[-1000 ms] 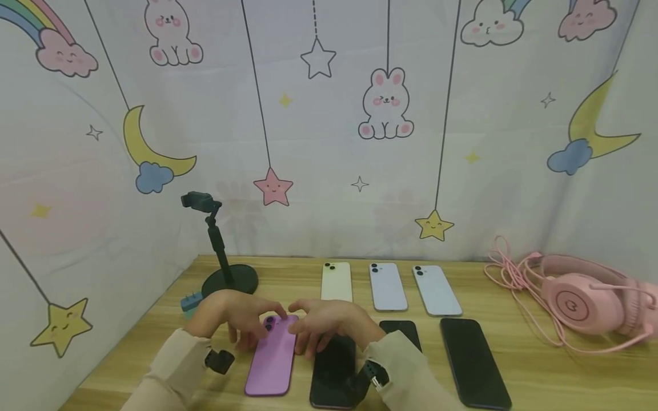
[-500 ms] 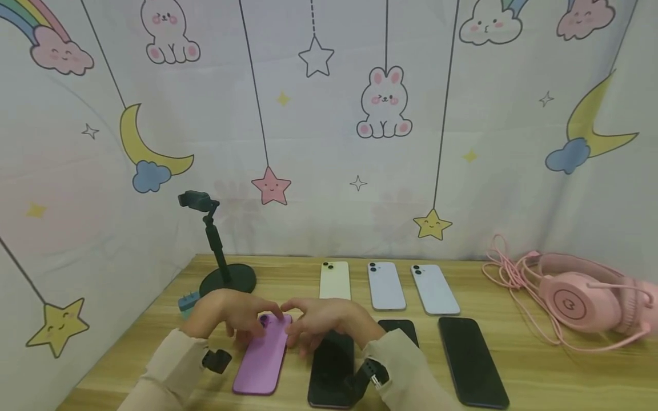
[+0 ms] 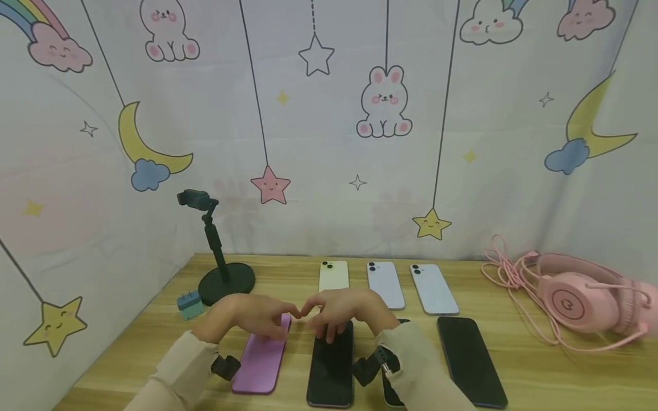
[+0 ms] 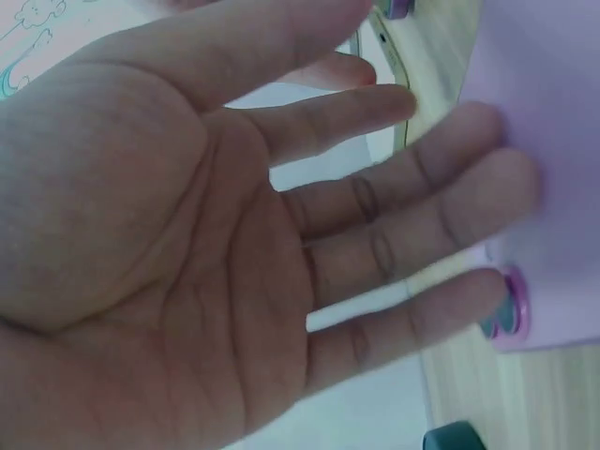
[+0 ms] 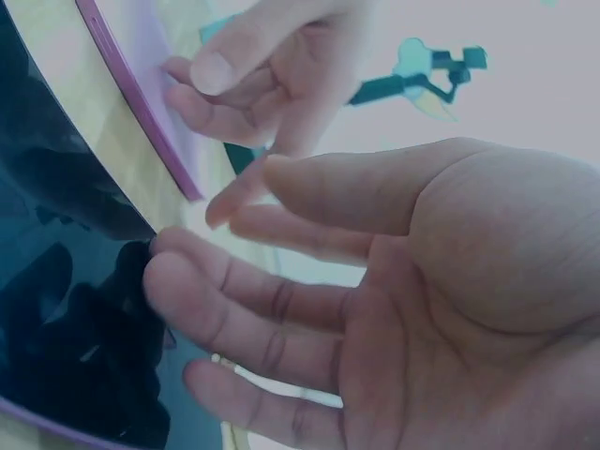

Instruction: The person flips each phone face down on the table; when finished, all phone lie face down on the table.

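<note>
A purple phone (image 3: pixel 259 365) lies back-up on the wooden table, with my left hand (image 3: pixel 255 314) over its camera end. In the left wrist view that hand's fingers are loosely extended, their tips at the purple phone (image 4: pixel 553 187); contact is unclear. My right hand (image 3: pixel 341 308) is over the upper end of a dark-screened phone (image 3: pixel 330 374), fingers relaxed and holding nothing. The right wrist view shows its fingertips close to the glossy screen (image 5: pixel 84 309). The two index fingertips nearly meet between the phones. Another dark phone (image 3: pixel 392 393) is partly hidden by the right sleeve.
A further dark phone (image 3: pixel 472 362) lies at right, near pink headphones (image 3: pixel 578 302) with a coiled cable. Behind are pale yellow (image 3: pixel 334 276), lavender (image 3: pixel 385 285) and light blue (image 3: pixel 434 289) phones. At back left stand a black stand (image 3: pixel 226 282) and a small teal block (image 3: pixel 190 305).
The purple phone has shifted slightly left. My right hand has moved from beside it, up and right over the dark phone. My left hand has moved slightly right, covering the purple phone's cameras.
</note>
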